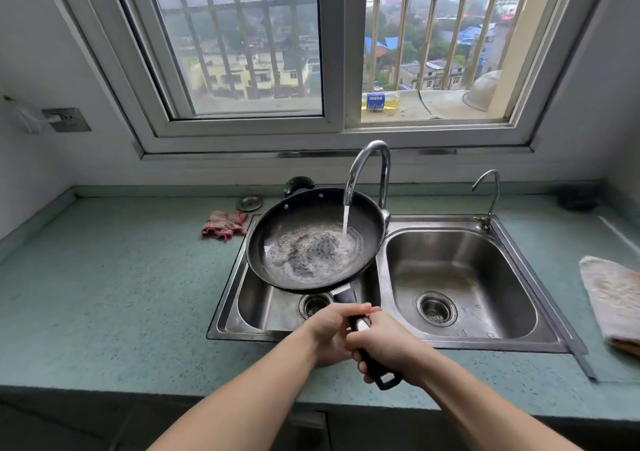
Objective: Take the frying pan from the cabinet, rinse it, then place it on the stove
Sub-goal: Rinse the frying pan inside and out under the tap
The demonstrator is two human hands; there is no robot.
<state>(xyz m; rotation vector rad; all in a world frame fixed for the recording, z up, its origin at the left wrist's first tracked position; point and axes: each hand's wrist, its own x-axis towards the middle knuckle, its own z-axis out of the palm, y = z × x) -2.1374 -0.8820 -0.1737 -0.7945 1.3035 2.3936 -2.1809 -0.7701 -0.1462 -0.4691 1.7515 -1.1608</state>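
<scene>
A black frying pan [298, 215] hangs over the left basin of the steel double sink [568, 343]. Water runs from the curved faucet [372, 160] into the pan and pools, foaming, on its bottom. My left hand [330, 333] and my right hand [388, 343] are both wrapped around the pan's long black handle [382, 378], left hand nearer the pan, right hand nearer the handle's end. The stove and the cabinet are out of view.
A red checked cloth [225, 224] and a metal strainer plug [249, 203] lie on the green counter [114, 277] left of the sink. A small second tap [488, 194] stands behind the right basin. A pale towel [613, 298] lies at the right. A barred window is behind.
</scene>
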